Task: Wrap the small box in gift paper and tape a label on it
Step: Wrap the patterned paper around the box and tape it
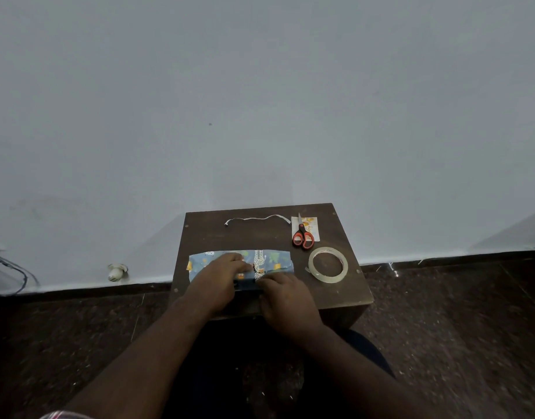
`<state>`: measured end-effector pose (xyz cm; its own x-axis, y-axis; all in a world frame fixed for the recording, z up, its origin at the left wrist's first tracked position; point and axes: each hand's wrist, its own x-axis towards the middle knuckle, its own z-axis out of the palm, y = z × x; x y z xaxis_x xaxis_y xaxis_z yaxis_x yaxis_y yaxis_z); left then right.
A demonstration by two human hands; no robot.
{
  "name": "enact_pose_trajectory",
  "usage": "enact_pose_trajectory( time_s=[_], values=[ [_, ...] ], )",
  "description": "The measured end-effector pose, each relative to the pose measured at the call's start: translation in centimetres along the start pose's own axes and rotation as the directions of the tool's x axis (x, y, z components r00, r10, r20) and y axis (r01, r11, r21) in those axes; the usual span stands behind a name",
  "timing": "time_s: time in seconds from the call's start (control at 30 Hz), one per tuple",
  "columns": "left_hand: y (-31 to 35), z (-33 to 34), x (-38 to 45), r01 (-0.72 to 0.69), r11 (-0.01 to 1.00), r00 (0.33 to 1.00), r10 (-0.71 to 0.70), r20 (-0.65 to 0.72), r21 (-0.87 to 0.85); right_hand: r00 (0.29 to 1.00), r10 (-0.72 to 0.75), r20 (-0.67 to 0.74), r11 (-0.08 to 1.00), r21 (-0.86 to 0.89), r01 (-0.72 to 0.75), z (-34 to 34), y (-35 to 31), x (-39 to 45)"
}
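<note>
Centrally, on a small dark wooden table (pixel 199 237) against a pale wall: blue patterned gift paper (pixel 275 258), folded over the small box, box itself hidden. Left hand (pixel 218 279) laid on the paper, fingers fairly straight, pressing down. Right hand (pixel 286 297) at the near edge, fingers curled onto the paper fold; grip unclear, cannot tell. Farther right, a roll of clear tape (pixel 328 265). Behind it, red-handled scissors (pixel 302 235) lying on a yellow-printed label (pixel 313 223). Beside those, a thin white paper strip (pixel 257 219).
</note>
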<state>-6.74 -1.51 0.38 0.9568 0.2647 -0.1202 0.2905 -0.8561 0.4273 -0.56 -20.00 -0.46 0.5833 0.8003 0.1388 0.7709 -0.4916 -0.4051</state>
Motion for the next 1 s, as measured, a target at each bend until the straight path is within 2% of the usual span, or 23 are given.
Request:
enact_pose_trajectory(
  time_s=[0.17, 0.37, 0.53, 0.87, 1.0],
  values=[
    [0.5, 0.6, -0.6, 0.003, 1.0, 0.999, -0.004, -0.032, -0.018, 0.998, -0.051, 0.045, 0.987, -0.151, 0.057, 0.1, -0.1, 0.0],
    [0.9, 0.2, -0.5, 0.027, 1.0, 0.99, -0.027, -0.14, -0.002, 0.995, -0.027, 0.1, 0.98, -0.192, 0.046, 0.0, -0.6, 0.3],
    [1.8, -1.0, 0.8, 0.093, 0.987, 0.995, -0.088, -0.049, 0.13, 0.986, -0.042, 0.159, 0.978, -0.195, 0.073, -0.3, -0.8, 0.8],
    [1.9, -1.8, 1.1, 0.041, 0.955, 0.996, -0.017, -0.083, 0.292, 0.982, -0.043, 0.186, 0.97, -0.227, 0.085, -0.2, -0.9, 1.2],
    [2.5, -1.3, 1.0, 0.024, 0.932, 0.988, 0.033, -0.15, 0.362, 0.979, -0.047, 0.197, 0.969, -0.229, 0.093, -0.3, -0.9, 1.5]
  ],
)
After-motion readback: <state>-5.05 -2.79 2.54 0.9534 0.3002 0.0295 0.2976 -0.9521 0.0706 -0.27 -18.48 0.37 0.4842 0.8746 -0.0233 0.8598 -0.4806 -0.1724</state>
